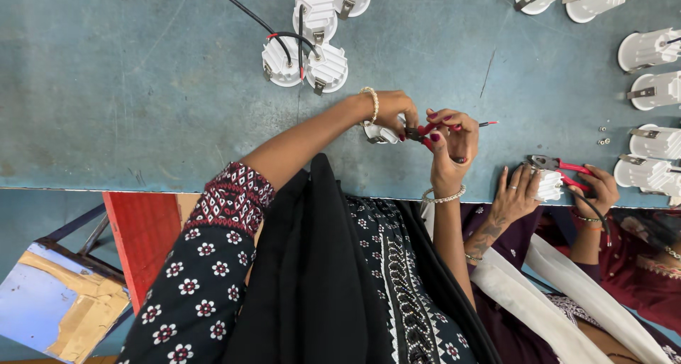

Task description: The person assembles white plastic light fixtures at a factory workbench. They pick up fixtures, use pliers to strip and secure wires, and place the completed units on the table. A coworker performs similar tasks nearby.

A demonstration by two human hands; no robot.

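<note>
My left hand (392,107), with a bead bracelet at the wrist, holds a small white round lamp housing (381,133) just above the blue-grey table (142,87). My right hand (451,148) grips red-handled pliers (425,130) whose jaws meet the housing. A thin red and black wire (485,124) sticks out to the right past my fingers. Both hands are close together near the table's front edge.
Several white finned housings with red and black wires (306,58) lie further back, more along the right edge (652,87). Small screws (603,141) lie nearby. A co-worker's hands (516,194) at right hold a housing and red pliers (564,167). A red frame (142,229) stands below left.
</note>
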